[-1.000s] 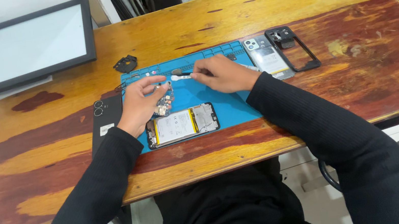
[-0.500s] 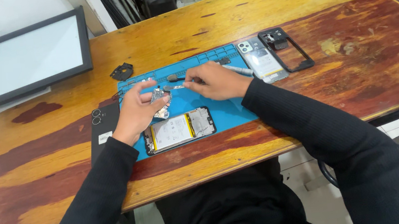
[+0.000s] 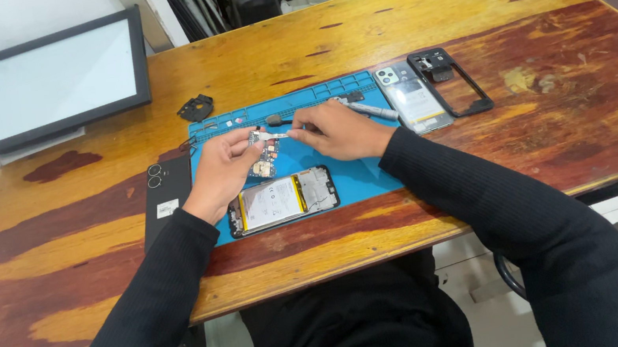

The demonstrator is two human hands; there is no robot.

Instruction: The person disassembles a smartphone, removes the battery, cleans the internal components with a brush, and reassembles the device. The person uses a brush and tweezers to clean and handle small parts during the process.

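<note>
My left hand (image 3: pixel 220 171) holds a small phone circuit board (image 3: pixel 266 159) just above the blue work mat (image 3: pixel 357 179). My right hand (image 3: pixel 337 130) meets it from the right. Its fingertips pinch a small silver piece (image 3: pixel 270 134) at the board's top edge. I cannot tell what that piece is. An opened phone (image 3: pixel 282 201) with its battery showing lies flat on the mat just in front of both hands. A grey-handled screwdriver (image 3: pixel 374 111) lies behind my right hand.
A black phone back cover (image 3: pixel 165 194) lies left of the mat. A clear phone back (image 3: pixel 412 95) and a black phone frame (image 3: pixel 453 80) lie to the right. A small black part (image 3: pixel 195 107) and a framed screen panel (image 3: pixel 57 84) sit at the back left of the wooden table (image 3: pixel 556 117).
The view has shifted slightly. Both hands stay together over the circuit board, in nearly the same place on the mat.
</note>
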